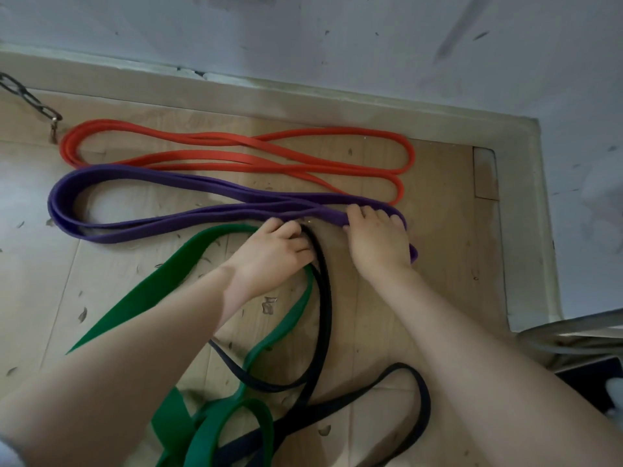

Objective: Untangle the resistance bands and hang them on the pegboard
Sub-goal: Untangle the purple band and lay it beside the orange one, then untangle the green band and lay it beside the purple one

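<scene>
The wooden floor (371, 315) fills most of the view, bounded by a pale skirting board (303, 92) and a scuffed white wall (337, 35). Four resistance bands lie on it. The green band (175, 267), the widest, runs from the lower left up to the left hand and back down, where it is tangled with the black band (326, 298); both are cut off at the bottom edge. The purple band (111, 176) lies folded in long loops in the middle, and the red band (236, 156) lies the same way just beyond it, near the wall.

Both bare forearms reach forward from the bottom corners, hands palm down on the floor. The left hand (273, 251) rests where the green and black bands meet, its fingers curled over the black band; the fingertips are blurred, so how firmly it grips cannot be told. The right hand (374, 241) covers the right end of the purple band, fingers bent over the folded strands and holding them.

A dark chain (30, 99) with a clip enters at the upper left. Metal tubing (573, 332), only partly in view, shows at the right edge.
</scene>
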{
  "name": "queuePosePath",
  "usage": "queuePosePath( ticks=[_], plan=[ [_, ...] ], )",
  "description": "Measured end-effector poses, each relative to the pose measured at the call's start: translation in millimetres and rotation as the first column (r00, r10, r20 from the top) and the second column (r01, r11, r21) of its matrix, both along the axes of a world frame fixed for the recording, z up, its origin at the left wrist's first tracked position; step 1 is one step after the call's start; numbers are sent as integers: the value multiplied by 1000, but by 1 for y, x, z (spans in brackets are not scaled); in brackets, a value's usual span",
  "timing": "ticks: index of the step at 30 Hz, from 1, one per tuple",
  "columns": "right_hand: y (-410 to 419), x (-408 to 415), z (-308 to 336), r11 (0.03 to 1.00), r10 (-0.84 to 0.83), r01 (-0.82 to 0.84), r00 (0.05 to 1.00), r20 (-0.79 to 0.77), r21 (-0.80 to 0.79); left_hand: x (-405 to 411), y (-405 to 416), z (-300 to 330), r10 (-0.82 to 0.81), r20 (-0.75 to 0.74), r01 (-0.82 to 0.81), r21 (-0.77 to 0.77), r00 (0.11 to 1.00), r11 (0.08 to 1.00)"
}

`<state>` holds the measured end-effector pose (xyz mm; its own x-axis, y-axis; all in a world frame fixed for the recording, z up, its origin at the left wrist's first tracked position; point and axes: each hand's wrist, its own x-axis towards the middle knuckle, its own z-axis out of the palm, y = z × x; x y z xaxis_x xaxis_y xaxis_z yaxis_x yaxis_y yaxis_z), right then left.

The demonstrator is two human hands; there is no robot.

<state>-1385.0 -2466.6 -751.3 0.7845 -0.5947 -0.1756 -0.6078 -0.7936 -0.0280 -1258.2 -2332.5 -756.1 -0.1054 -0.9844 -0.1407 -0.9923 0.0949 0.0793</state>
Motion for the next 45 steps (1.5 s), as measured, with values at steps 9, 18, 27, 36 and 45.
queuePosePath(
  ticks=[9,18,27,36,45],
  plan=[
    [26,-33,-25,986,-25,17,999,-48,-163,-2,12,-5,58,-184,-60,-7,981,998],
    [102,-24,3,957,-27,20,999,21,288,20,57,-2,643,-18,-641,64,765,765],
    [134,-30,84,719,-549,120,703,453,685,-30,102,65,568,-712,-831,-40,413,554],
    [234,-61,276,605,-474,-272,632,613,748,-73,193,272,228,-960,-902,-48,160,430],
    [320,-95,448,576,-477,-583,330,815,573,-149,272,442,-146,-934,-811,-357,327,464]
  ],
)
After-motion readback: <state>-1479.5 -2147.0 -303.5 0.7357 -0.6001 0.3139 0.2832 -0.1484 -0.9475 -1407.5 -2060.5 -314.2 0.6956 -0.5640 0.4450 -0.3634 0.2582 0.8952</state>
